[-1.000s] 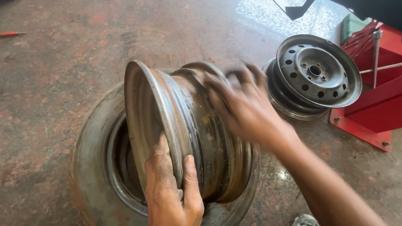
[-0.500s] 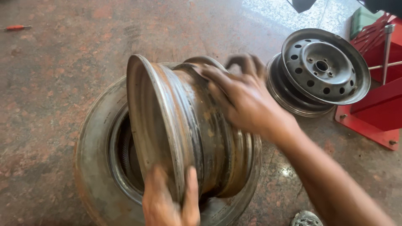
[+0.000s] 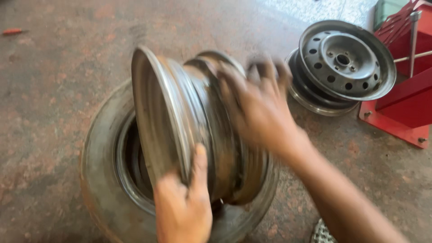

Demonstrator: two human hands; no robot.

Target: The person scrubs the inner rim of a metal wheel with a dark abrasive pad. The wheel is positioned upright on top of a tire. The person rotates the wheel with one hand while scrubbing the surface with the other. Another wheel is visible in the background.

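**Rim on edge over tyre**

Bare steel rim (image 3: 189, 130) stands on edge in the mouth of the worn tyre (image 3: 101, 180), axle axis running left–right. Left hand (image 3: 184, 209) clamps the near flange, thumb over the lip. Right hand (image 3: 258, 108), blurred, lies spread on the far-right barrel; closure unclear. Second rim (image 3: 344, 63) lies far right.

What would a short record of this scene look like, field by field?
Left hand: grips the near rim of the steel wheel rim
Right hand: lies on the rim's far side, blurred
Steel wheel rim: stands on edge on the tyre
Tyre: lies flat on the floor
Second rim: leans by the red stand
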